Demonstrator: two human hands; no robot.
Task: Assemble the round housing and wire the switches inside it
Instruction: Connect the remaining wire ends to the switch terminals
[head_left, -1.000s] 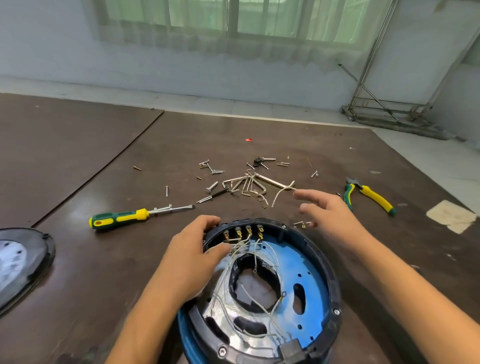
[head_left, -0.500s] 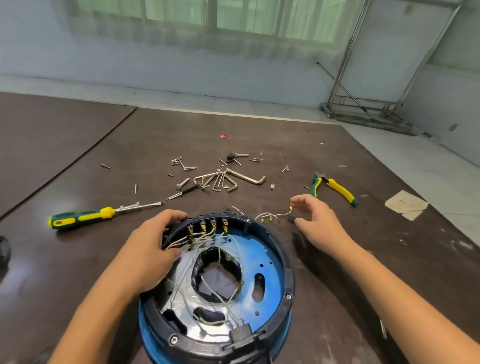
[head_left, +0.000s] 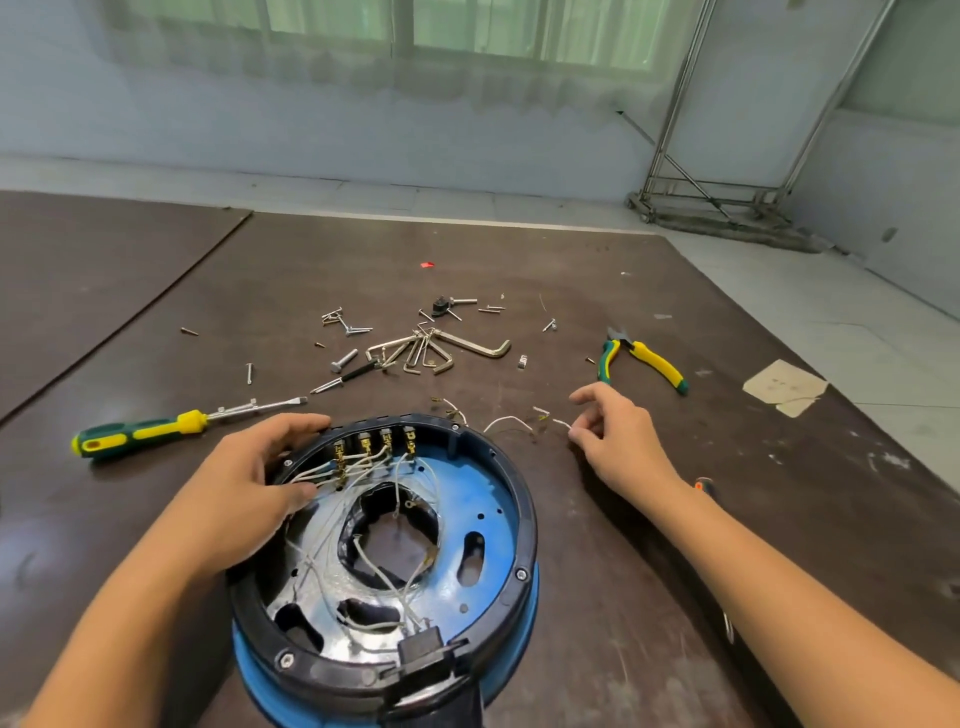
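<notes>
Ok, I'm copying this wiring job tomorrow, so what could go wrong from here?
The left hand, gripping the round housing, has its thumb among the white wires at the switch terminals; shifting it could tug one loose.
The short wire the right hand pinches is thin and could drop among the screws.

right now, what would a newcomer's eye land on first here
The open round housing nearest the camera, blue inside a black rim, full of tangled white wires, with the left hand gripping its far-left rim. To its right, the right hand touches a loose white wire on the table; whether it pinches it is unclear. Beyond lie a green-and-yellow screwdriver, pliers and scattered hex keys.
</notes>
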